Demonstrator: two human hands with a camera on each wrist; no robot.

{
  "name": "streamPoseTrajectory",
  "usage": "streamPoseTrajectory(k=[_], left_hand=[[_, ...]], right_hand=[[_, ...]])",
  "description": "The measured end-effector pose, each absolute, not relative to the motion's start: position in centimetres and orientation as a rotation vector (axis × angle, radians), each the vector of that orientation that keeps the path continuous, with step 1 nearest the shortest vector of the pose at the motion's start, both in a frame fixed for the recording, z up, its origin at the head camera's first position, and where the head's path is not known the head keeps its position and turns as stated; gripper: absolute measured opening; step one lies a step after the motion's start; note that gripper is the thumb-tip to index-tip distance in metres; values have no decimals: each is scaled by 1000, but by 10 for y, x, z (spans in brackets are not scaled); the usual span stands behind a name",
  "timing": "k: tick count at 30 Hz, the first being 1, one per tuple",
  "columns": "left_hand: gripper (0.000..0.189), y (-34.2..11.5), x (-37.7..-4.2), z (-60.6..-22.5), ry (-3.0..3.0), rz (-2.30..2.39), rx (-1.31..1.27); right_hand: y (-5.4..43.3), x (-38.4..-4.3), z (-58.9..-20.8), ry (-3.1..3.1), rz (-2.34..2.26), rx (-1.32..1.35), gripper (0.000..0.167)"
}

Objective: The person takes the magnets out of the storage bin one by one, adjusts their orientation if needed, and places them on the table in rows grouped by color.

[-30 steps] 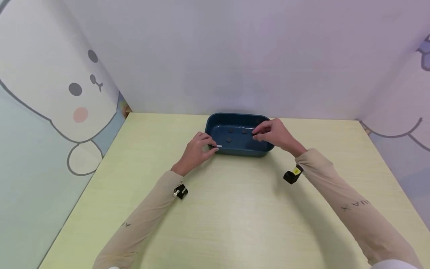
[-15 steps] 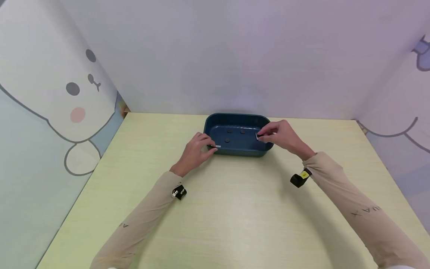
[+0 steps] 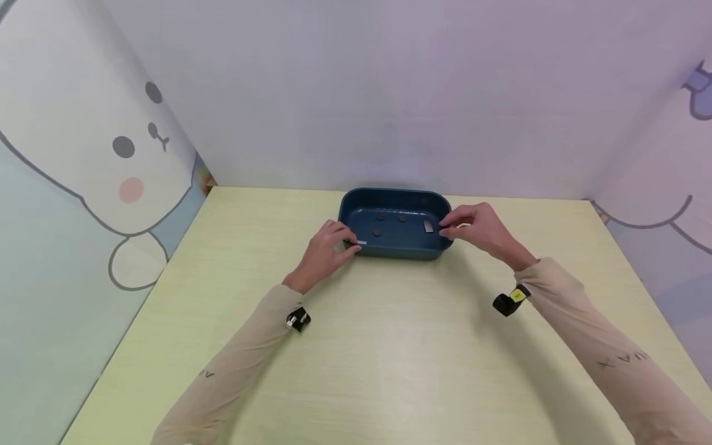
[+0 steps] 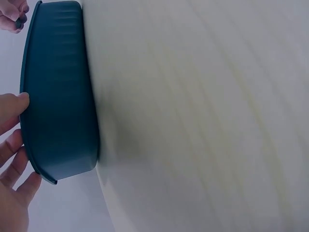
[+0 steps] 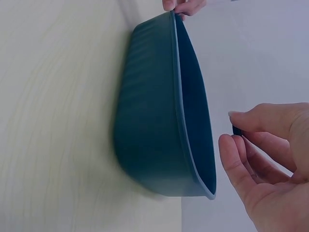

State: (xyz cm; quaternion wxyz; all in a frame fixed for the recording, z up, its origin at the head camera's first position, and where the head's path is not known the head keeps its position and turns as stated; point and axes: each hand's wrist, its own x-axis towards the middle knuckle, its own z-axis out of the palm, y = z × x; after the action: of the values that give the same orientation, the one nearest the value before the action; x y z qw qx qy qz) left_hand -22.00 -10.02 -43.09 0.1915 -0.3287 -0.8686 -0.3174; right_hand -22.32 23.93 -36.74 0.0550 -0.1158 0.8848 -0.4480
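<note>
A deep dark blue tray (image 3: pixel 400 253) stands near the table's back edge. My left hand (image 3: pixel 328 244) grips its front-left rim, thumb on the outside in the left wrist view. A thin pale strip (image 3: pixel 361 242) shows at those fingertips. My right hand (image 3: pixel 478 228) is at the tray's right end, over the rim in the head view. Between its thumb and fingers it pinches a small dark piece (image 5: pixel 236 130), partly hidden. On the tray's floor lie three small dark round pieces, one nearer the front (image 3: pixel 377 232), and a small shiny rectangular plate (image 3: pixel 428 226) beside the right fingertips.
The pale wooden table (image 3: pixel 384 346) extends in front of the tray and to both sides. A plain light wall (image 3: pixel 389 111) rises right behind the tray. Panels with cartoon animals stand at left and right. Both wrists carry small black cameras, the right one (image 3: pixel 508 301) hanging low.
My right hand has drawn back to the right with the dark piece, and the shiny plate, earlier largely covered by its fingers, now lies uncovered in the tray. My left hand stays at the rim.
</note>
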Motion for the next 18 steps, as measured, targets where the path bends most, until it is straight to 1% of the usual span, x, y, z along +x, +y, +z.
streamPoseTrajectory(k=[8,14,18], left_hand=[[12,-98,-221,-431,-2429,-922,-924],[13,-100,-220,-430,-2423,-924,-917],[12,-102,-219,-430,-2426,-931,-914]], right_hand=[[249,-218,-368,2679,-1383,-305,22],[255,-216,-370,2692,-1351,-339,27],[258,-213,-372,2698,-1357,-348,28]])
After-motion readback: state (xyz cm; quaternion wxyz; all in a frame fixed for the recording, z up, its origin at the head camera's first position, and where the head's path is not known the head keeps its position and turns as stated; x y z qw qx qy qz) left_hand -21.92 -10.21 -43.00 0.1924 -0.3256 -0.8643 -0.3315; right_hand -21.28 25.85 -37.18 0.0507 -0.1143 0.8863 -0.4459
